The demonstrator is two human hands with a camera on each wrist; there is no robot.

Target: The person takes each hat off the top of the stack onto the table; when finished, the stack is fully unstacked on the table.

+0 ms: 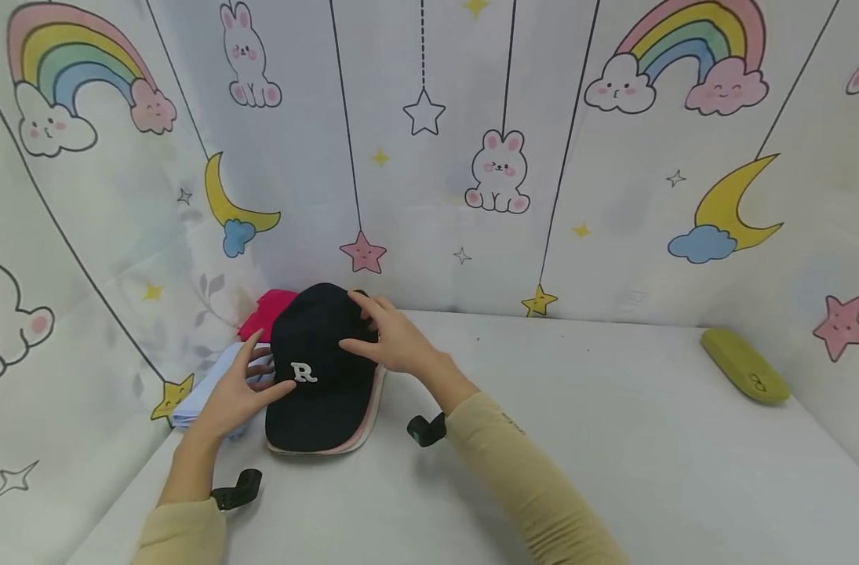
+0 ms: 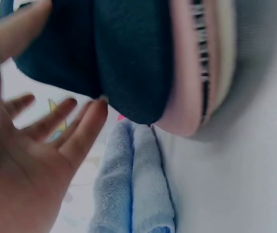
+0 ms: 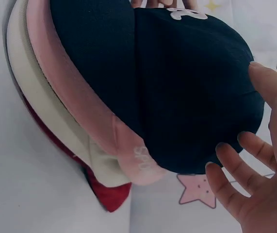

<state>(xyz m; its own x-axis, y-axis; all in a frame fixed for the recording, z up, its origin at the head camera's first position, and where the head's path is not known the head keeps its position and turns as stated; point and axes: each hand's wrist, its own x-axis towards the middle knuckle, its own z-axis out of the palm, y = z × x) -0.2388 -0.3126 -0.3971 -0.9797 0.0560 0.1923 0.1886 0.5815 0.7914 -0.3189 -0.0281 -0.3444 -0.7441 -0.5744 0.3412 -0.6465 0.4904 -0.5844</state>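
A dark navy cap (image 1: 323, 337) with a white letter R lies on top of a stack of caps. Below it, a pink cap (image 3: 60, 68) and a cream cap (image 3: 24, 48) show at their brims, and something red (image 3: 111, 194) peeks out at the bottom. My left hand (image 1: 234, 392), fingers spread, is at the cap's left side, a fingertip at the edge where brim meets crown. On the other side my right hand (image 1: 401, 341) has its fingers apart around the crown; whether they touch it I cannot tell.
Folded light blue towels (image 2: 133, 179) lie left of the stack, against the printed cloth wall (image 1: 429, 157). Red fabric (image 1: 263, 314) shows behind the caps. A yellow-green case (image 1: 745, 366) sits far right on the white table (image 1: 584, 439).
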